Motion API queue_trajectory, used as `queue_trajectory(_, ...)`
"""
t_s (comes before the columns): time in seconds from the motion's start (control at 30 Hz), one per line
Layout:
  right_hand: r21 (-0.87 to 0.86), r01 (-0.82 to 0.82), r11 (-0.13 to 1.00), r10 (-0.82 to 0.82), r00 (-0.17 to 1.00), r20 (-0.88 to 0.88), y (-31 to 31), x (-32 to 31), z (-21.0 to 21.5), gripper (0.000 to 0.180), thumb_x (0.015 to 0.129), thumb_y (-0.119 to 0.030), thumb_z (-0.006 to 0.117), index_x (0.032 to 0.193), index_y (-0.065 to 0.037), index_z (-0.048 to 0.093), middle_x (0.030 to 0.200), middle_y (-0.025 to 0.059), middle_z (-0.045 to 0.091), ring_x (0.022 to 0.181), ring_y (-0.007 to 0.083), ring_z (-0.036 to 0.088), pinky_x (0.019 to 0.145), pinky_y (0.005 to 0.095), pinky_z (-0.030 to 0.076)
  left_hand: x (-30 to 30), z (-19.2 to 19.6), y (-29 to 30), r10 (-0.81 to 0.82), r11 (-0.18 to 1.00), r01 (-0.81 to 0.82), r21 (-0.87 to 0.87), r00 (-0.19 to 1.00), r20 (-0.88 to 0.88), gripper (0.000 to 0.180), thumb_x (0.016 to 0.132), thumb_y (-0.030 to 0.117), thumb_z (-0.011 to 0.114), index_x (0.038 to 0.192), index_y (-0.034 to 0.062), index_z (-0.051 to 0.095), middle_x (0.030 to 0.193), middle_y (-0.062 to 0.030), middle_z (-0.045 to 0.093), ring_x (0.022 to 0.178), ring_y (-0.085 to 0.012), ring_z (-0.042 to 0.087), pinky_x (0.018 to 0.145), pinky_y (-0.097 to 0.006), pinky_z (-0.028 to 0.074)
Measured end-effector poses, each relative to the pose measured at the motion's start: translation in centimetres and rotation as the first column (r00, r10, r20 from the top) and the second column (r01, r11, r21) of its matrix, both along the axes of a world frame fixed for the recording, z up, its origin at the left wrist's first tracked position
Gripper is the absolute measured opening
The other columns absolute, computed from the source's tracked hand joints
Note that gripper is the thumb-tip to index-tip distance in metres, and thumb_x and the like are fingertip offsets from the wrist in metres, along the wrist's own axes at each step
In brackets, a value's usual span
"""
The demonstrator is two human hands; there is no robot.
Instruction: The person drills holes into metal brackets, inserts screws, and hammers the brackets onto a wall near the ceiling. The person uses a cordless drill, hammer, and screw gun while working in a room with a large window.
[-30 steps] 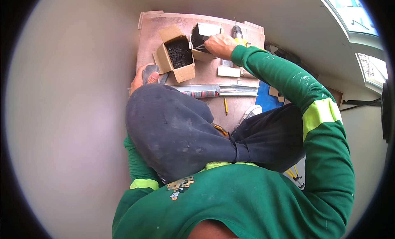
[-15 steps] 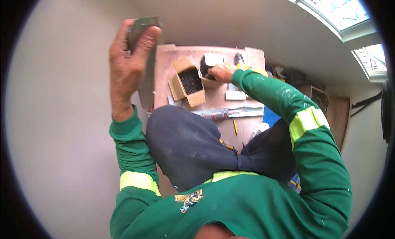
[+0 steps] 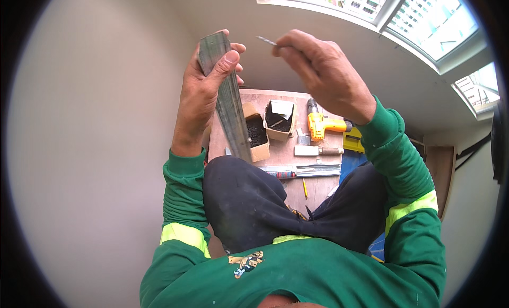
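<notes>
Left hand (image 3: 200, 93): gripping, thumb laid over the near face, fingertips curled round the opposite edge.
Long grey-green bar (image 3: 229, 103): in the left fingers, upper end just past them, lower end slanting back toward the knee (image 3: 230, 175).
Right hand (image 3: 324, 64): thumb and forefinger closed in a pinch.
Thin metal piece (image 3: 265, 40): sticks out of the right fingertips toward the left ones, apart from the bar; screw or bit, I cannot tell.
Cardboard box (image 3: 280, 134) and yellow drill (image 3: 317, 127): both nearer the body than the right fingers.
Good handling: probably a firm left thumb against twisting, and a rearward pinch leaving the tip visible.
</notes>
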State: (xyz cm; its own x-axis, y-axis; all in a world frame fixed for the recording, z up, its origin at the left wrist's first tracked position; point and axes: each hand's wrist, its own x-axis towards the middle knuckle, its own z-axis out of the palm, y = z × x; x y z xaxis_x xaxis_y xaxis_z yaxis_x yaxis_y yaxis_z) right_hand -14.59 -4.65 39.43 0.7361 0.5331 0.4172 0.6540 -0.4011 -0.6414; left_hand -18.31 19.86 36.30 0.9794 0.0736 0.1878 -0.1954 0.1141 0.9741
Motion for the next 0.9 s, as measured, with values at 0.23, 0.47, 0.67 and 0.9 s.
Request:
queue_trajectory(0.23, -0.039, -0.005, 0.999, 0.015, 0.964, 0.264, 1.4, -1.2, 0.1, 0.014, 0.106, -0.010, 0.063, 0.118, -0.003, 0.066, 0.090, 0.0211, 0.073, 0.081, 0.0424, 0.072, 0.071, 0.0492, 0.056, 0.0, -0.3, -1.8, -0.121, 0.984, 0.113, -0.134, 0.991, -0.052, 0.039, 0.104, 0.025, 0.077, 0.134, 0.0031, 0.069, 0.097, -0.0031, 0.070, 0.085, -0.0115, 0.068, 0.076, -0.029, 0.060)
queue_trajectory(0.47, -0.058, -0.005, 0.998, 0.025, 0.938, 0.347, 1.4, -1.2, 0.1, 0.019, 0.103, -0.009, 0.065, 0.122, -0.004, 0.068, 0.088, 0.0192, 0.075, 0.080, 0.0392, 0.075, 0.069, 0.0471, 0.058, -0.8, -0.6, -2.9, -0.214, 0.970, 0.204, -0.136, 0.975, -0.066, 0.032, 0.105, 0.030, 0.076, 0.124, 0.0036, 0.072, 0.094, -0.0028, 0.070, 0.083, -0.0121, 0.069, 0.075, -0.029, 0.058)
queue_trajectory(0.67, -0.145, 0.017, 0.989, 0.036, 0.934, 0.355, 1.0, -1.4, 0.6, 0.028, 0.099, -0.007, 0.068, 0.126, -0.003, 0.068, 0.093, 0.0183, 0.076, 0.085, 0.0369, 0.076, 0.074, 0.0467, 0.060, -0.9, -1.1, -3.3, -0.190, 0.977, 0.183, -0.113, 0.980, -0.052, 0.033, 0.105, 0.031, 0.076, 0.123, 0.0033, 0.070, 0.091, -0.0015, 0.069, 0.082, -0.0113, 0.068, 0.076, -0.028, 0.056)
queue_trajectory(0.9, -0.419, 0.190, 0.888, 0.068, 0.847, 0.528, 1.3, -3.5, 1.3, 0.041, 0.094, -0.007, 0.068, 0.133, 0.003, 0.065, 0.105, 0.0158, 0.075, 0.096, 0.0337, 0.075, 0.087, 0.0448, 0.059, -1.0, -2.2, -3.3, -0.043, 0.977, 0.027, 0.210, 0.997, 0.070, 0.033, 0.109, 0.021, 0.070, 0.133, -0.0005, 0.066, 0.099, -0.0023, 0.070, 0.089, -0.0084, 0.066, 0.080, -0.027, 0.055)
